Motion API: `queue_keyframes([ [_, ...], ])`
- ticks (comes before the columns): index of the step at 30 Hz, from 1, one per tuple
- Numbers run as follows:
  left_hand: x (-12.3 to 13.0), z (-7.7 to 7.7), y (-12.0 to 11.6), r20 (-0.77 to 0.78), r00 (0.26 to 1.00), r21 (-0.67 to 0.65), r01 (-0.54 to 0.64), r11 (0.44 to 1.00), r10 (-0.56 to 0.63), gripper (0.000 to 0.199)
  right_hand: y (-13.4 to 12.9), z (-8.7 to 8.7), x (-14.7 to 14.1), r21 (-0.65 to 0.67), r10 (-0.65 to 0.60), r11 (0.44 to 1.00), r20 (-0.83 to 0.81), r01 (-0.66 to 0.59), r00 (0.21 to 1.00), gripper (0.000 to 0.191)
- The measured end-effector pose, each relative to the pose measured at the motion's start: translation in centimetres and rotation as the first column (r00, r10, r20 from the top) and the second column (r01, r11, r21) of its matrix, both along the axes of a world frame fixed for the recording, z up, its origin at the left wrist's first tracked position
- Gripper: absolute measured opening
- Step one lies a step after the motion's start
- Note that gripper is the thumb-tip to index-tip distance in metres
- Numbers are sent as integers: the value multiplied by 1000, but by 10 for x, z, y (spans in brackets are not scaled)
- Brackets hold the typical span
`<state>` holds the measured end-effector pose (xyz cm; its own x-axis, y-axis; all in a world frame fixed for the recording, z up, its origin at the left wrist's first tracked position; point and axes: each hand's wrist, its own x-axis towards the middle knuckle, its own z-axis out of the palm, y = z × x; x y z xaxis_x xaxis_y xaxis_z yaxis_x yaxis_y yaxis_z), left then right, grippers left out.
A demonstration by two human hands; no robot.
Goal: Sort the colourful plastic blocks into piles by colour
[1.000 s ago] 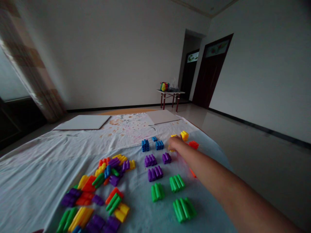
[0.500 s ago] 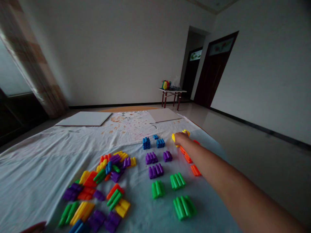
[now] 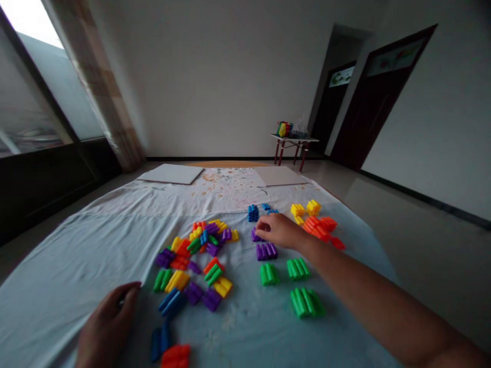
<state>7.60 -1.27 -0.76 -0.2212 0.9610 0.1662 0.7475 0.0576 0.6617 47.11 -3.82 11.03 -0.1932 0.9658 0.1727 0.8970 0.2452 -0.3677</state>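
The right hand (image 3: 276, 228) has left the yellow blocks (image 3: 313, 207) near the right edge of the cloth-covered bench (image 3: 111, 245) and now reaches among the purple blocks (image 3: 266, 251), nearer the middle. The left hand (image 3: 109, 324), only a sliver 0.5 s ago, shows plainly toward the near left. The right fingers bend downward; I cannot tell whether they grasp anything. The left fingers curl loosely, and their grip cannot be told either.

The purple blocks look like ridged plastic tubes joined side by side; the right hand hides part of them and part of the blue blocks (image 3: 252, 213) beyond.

Red-orange blocks (image 3: 320, 227) lie beside the yellow ones. 3 green blocks (image 3: 298, 269) sit nearer, and a mixed-colour heap (image 3: 183, 247) spreads between the hands. 2 flat boards (image 3: 172, 174) lie toward the far edge.
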Motion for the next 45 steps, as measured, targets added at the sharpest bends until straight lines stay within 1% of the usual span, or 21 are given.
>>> queue_keyframes([
  [1, -1, 2, -3, 30, 999, -32, 24, 999, -23, 34, -7, -3, -17, -9, 75, 997, -43, -76, 996, 14],
  [3, 1, 8, -6, 47, 999, -69, -2, 998, 6, 39, -19, -8, -48, -34, 187, 981, -77, -190, 979, 12],
  [5, 5, 12, -8, 75, 997, -39, 7, 999, -4, 42, -26, -14, -75, -55, 255, 965, -51, -258, 966, 12],
  [9, 9, 15, -12, 102, 994, 12, 28, 1000, -29, 41, -27, -26, -111, -40, 309, 951, 60, -307, 949, 16],
  [11, 9, 15, -14, 111, 993, 34, 38, 999, -41, 39, -26, -30, -122, -41, 339, 941, 88, -336, 937, 19],
  [13, 9, 14, -16, 121, 991, 54, 51, 997, -57, 39, -28, -31, -129, -50, 331, 944, 138, -327, 933, 20],
  [16, 9, 13, -16, 133, 989, 73, 61, 995, -70, 38, -32, -30, -133, -85, 231, 973, 274, -216, 934, 17],
  [19, 9, 12, -16, 139, 988, 84, 59, 995, -70, 37, -36, -31, -132, -151, 163, 982, 377, -113, 912, 18],
  [21, 9, 11, -15, 142, 987, 91, 60, 994, -73, 36, -38, -33, -131, -190, 145, 979, 396, -73, 907, 21],
  [24, 8, 10, -15, 144, 986, 93, 74, 993, -87, 37, -39, -37, -129, -230, 142, 972, 369, -57, 918, 23],
  [28, 7, 10, -16, 145, 985, 85, 83, 993, -95, 38, -47, -42, -127, -215, 148, 973, 319, -81, 936, 28],
  [32, 7, 10, -16, 145, 985, 78, 86, 993, -97, 38, -56, -42, -123, -217, 161, 972, 310, -95, 937, 25],
  [33, 7, 11, -16, 146, 984, 76, 88, 993, -98, 38, -57, -42, -122, -201, 174, 973, 299, -116, 938, 24],
  [35, 7, 11, -15, 148, 984, 70, 88, 994, -98, 39, -59, -41, -118, -149, 235, 968, 256, -201, 938, 25],
  [37, 6, 12, -15, 150, 984, 59, 83, 995, -91, 39, -58, -41, -116, -108, 324, 945, 216, -308, 921, 28],
  [39, 6, 13, -15, 150, 985, 45, 82, 996, -88, 41, -56, -43, -115, -104, 398, 917, 213, -385, 892, 29],
  [43, 3, 13, -15, 147, 986, 2, 84, 996, -84, 46, -54, -48, -117, -135, 436, 900, 281, -415, 855, 26],
  [45, 1, 12, -12, 145, 987, -29, 74, 997, -69, 48, -53, -47, -115, -126, 437, 899, 301, -418, 848, 27],
])
